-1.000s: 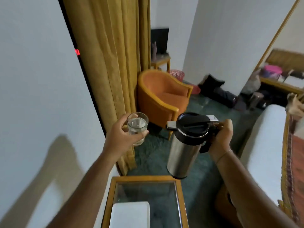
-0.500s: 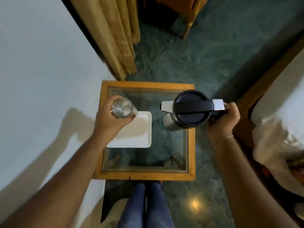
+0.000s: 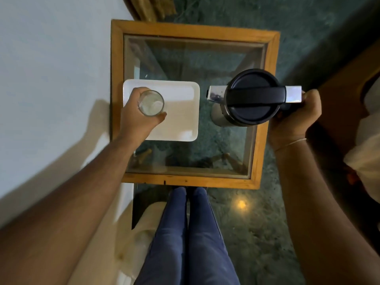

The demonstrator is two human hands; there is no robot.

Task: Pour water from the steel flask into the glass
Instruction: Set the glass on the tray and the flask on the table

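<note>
You are looking straight down on a square side table (image 3: 265,112) with a wooden frame and clear glass top, set in the middle of the frame. A white wall (image 3: 51,58) fills the left side. Dark green carpet (image 3: 257,233) covers the floor, with a small warm light spot (image 3: 241,204) at lower centre. Mustard curtain (image 3: 154,6) hangs at top.

Home room, carpet (image 3: 257,233), glass-topped side table (image 3: 193,31)

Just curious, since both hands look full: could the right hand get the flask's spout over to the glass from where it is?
Probably yes. The right hand holds the steel flask, spout facing the glass in the left hand, nothing between.
</note>
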